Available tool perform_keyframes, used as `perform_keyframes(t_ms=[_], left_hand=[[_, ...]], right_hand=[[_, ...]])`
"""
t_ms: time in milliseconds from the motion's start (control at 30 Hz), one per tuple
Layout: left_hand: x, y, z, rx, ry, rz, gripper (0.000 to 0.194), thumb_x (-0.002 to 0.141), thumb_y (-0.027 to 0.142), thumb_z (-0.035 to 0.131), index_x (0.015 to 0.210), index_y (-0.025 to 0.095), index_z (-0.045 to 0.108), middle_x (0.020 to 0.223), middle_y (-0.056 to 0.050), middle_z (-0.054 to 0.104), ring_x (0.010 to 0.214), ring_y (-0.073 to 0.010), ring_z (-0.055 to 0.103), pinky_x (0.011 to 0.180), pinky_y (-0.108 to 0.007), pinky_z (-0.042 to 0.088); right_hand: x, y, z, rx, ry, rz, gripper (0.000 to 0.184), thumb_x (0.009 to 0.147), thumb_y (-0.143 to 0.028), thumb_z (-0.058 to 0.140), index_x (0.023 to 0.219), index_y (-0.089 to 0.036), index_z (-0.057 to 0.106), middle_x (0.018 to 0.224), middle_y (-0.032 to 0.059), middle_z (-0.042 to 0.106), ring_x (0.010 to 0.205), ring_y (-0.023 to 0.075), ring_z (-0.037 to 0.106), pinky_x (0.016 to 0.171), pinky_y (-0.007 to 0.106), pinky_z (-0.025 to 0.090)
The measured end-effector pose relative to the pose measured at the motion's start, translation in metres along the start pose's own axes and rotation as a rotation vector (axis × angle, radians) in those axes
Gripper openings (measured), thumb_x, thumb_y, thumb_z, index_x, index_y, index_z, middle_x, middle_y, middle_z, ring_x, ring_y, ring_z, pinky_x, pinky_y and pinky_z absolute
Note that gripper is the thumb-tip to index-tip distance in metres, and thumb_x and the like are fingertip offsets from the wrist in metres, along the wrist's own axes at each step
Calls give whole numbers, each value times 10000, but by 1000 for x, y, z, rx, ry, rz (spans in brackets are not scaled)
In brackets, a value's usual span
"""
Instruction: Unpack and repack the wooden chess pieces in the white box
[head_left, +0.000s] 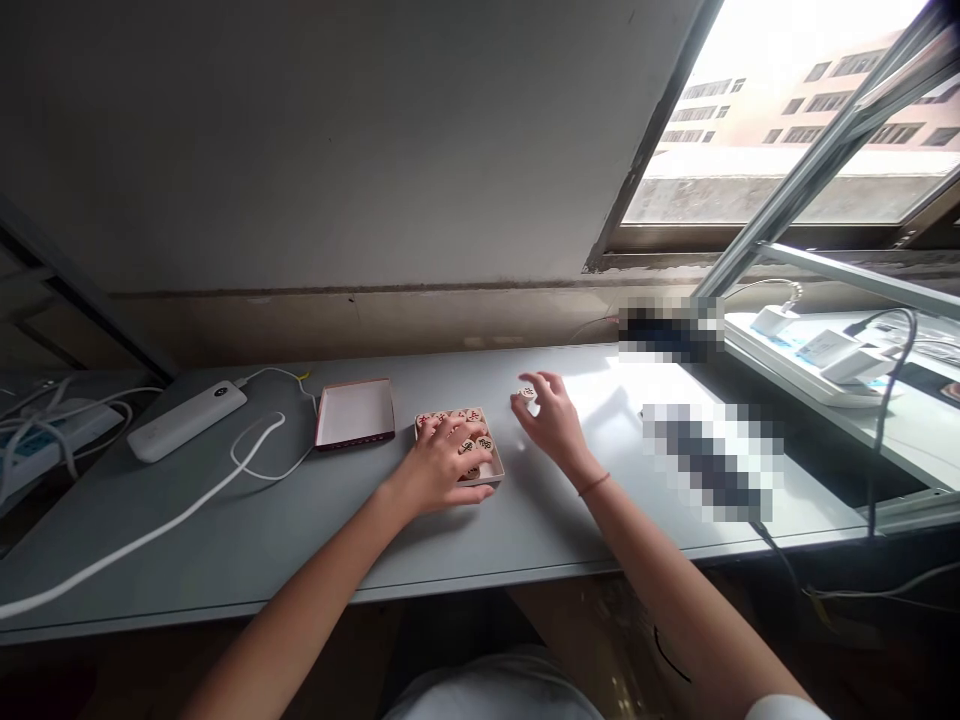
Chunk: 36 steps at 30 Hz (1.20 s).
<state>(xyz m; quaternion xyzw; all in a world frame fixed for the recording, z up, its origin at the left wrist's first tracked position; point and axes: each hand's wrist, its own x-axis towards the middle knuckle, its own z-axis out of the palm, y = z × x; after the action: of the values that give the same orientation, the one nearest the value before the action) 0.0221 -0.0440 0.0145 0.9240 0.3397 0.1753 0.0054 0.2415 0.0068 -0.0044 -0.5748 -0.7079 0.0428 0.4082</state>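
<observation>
My left hand [442,462] lies over a shallow cardboard box tray [493,462], its fingers spread on the round wooden Chinese chess pieces [466,447] packed inside. The hand hides part of the tray and several pieces. To the right of the tray, my right hand [551,418] pinches a single chess piece [526,393] between thumb and fingertips, holding it just above the tabletop. An open box lid [355,413] with a white inside and dark red rim lies to the left of the tray, apart from both hands.
A white power bank [186,420] with a looping white cable [150,530] lies left on the grey table [300,530]. Pixelated objects [712,462] sit right of my right hand. A power strip [802,350] with plugs lies beyond, beneath an open window.
</observation>
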Motion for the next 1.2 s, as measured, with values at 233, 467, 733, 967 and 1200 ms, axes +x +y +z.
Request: perform_keyframes(t_ms=[233, 467, 733, 967, 1200], left_hand=[[30, -5, -14, -40, 124, -116, 293, 859, 468, 583, 1073, 282, 658, 1248, -58, 575, 1146, -254, 482, 942, -422, 367], [26, -13, 7, -54, 183, -288, 309, 908, 259, 531, 1207, 240, 606, 1140, -61, 624, 1048, -220, 562, 895, -372, 452], [26, -7, 13, -186, 277, -327, 233, 885, 291, 585, 1110, 234, 603, 1072, -43, 638, 979, -203, 621, 874, -342, 489], [21, 0, 1, -267, 268, -310, 188, 816, 196, 562, 991, 239, 613, 1012, -13, 623, 915, -162, 617, 849, -309, 467], [16, 7, 1, -248, 54, -86, 90, 775, 202, 593, 857, 235, 606, 936, 21, 663, 920, -166, 586, 897, -342, 380]], right_hand=[[21, 39, 25, -240, -212, 40, 284, 873, -161, 433, 1060, -137, 644, 1051, 154, 628, 910, 242, 603, 842, 370, 467], [3, 3, 19, 481, -275, 167, 270, 832, -385, 607, 1015, -192, 651, 911, 63, 685, 798, 178, 633, 763, 333, 529], [-12, -35, 7, 998, -424, 302, 395, 743, -476, 713, 1009, -194, 636, 922, 51, 682, 859, 176, 638, 728, 307, 549], [-7, -23, 4, 985, -289, 322, 361, 782, -475, 676, 996, -194, 599, 1041, 69, 658, 602, 84, 552, 586, 274, 495], [-7, -17, 0, 1014, -234, 487, 396, 705, -432, 737, 988, -193, 597, 831, 4, 595, 719, 143, 624, 736, 343, 542]])
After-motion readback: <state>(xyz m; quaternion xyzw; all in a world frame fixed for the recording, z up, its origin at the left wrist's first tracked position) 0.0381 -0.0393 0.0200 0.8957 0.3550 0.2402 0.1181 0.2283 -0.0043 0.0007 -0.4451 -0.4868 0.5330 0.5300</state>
